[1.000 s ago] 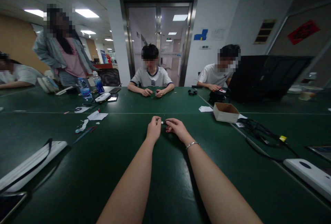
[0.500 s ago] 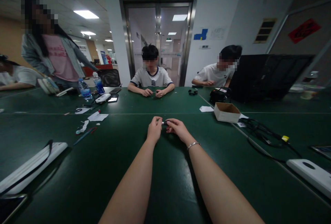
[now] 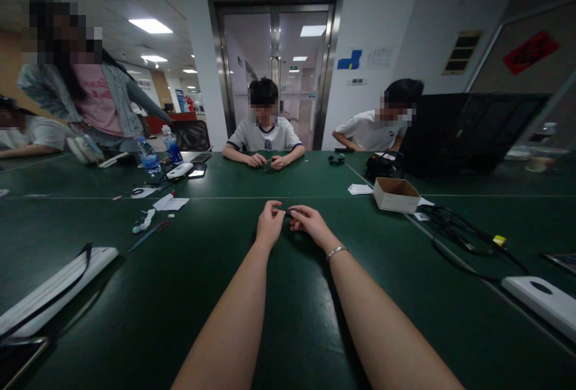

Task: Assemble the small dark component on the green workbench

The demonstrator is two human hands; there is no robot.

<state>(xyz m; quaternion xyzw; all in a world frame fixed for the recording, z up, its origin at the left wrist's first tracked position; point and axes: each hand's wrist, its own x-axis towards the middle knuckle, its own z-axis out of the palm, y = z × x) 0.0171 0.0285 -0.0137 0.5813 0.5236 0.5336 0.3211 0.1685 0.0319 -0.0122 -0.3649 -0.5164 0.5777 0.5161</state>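
Observation:
Over the green table (image 3: 288, 294), both my hands meet at one small dark stick-shaped piece (image 3: 288, 213); it looks like a USB stick, but most of it is covered by fingers. My right hand (image 3: 309, 222), with a silver bangle (image 3: 337, 252) at its wrist, pinches the dark end between thumb and fingers. At the other end, my left hand (image 3: 270, 225) has its thumb against the piece, its index finger curved above. Whether the left fingertips hold a separate part is too small to tell.
To the right are an open cardboard box (image 3: 396, 196), black cables (image 3: 463, 231) and a white device (image 3: 540, 294). Leftward lie paper scraps (image 3: 171, 202), tweezers (image 3: 148, 236), a long white case (image 3: 63, 288) and water bottles (image 3: 147, 156). A person (image 3: 264, 138) sits opposite; others are nearby.
My left thumb has shifted right against the small piece, covering the silver end that showed before. The left index finger has lifted slightly. The standing person has leaned left.

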